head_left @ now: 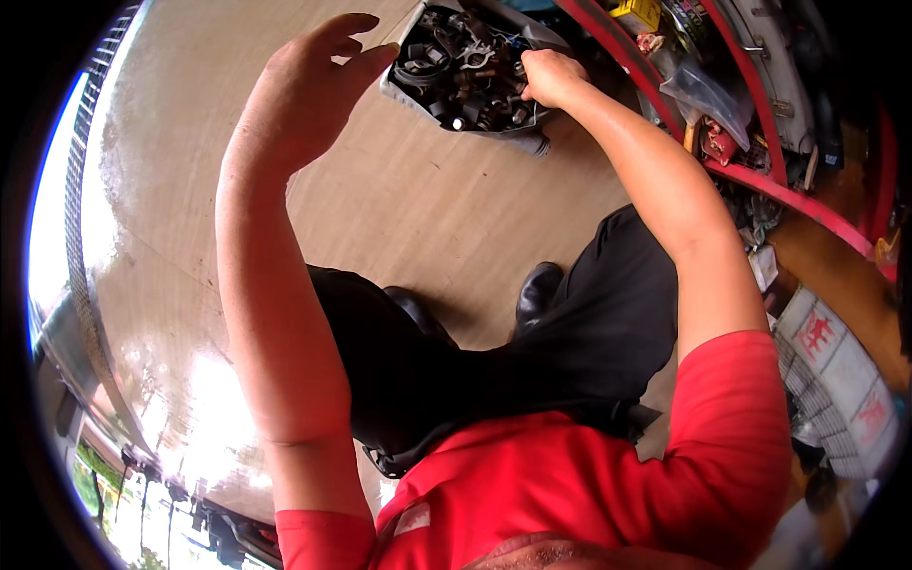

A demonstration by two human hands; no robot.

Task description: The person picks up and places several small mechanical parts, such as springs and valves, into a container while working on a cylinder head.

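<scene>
A pale grey box [394, 92] full of mixed dark metal and black plastic parts [464, 65] stands on the floor in front of me. At its left side is my left hand [318, 84], thumb and fingers apart, with nothing seen between them. The tip of one digit overlaps the box's left edge; whether it touches cannot be made out. My right hand [554, 76] is over the right part of the box, fingers curled and pressed together against the parts. What those fingers hold, if anything, is hidden.
Right of the box runs a red metal rack [635, 62] with a clear plastic bag [708, 100] and a yellow box [636, 16]. White panels with red marks [825, 334] lie lower right. My shoes [539, 296] rest on the tan floor [418, 204].
</scene>
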